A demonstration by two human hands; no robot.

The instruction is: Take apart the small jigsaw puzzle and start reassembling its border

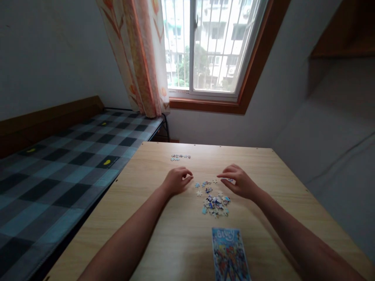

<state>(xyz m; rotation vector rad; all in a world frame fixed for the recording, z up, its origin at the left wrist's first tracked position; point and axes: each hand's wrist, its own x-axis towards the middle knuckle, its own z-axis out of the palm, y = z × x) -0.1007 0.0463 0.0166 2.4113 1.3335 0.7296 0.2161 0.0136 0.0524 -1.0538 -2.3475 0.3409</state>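
Observation:
A heap of small blue and white puzzle pieces (216, 204) lies in the middle of a light wooden table (158, 238), with a few loose pieces (205, 184) scattered just beyond it. My left hand (176, 180) rests on the table left of the loose pieces, fingers curled in a pinch; what they hold, if anything, is hidden. My right hand (238, 181) hovers right of them, fingers closed on a small puzzle piece (230, 180). A colourful puzzle picture card (230, 254) lies flat at the near edge.
A short row of joined puzzle pieces (180, 157) sits near the table's far edge. A bed with a blue and black checked cover (58, 168) adjoins the table's left side. Beyond are a barred window (213, 47), an orange curtain (140, 58) and a grey wall on the right.

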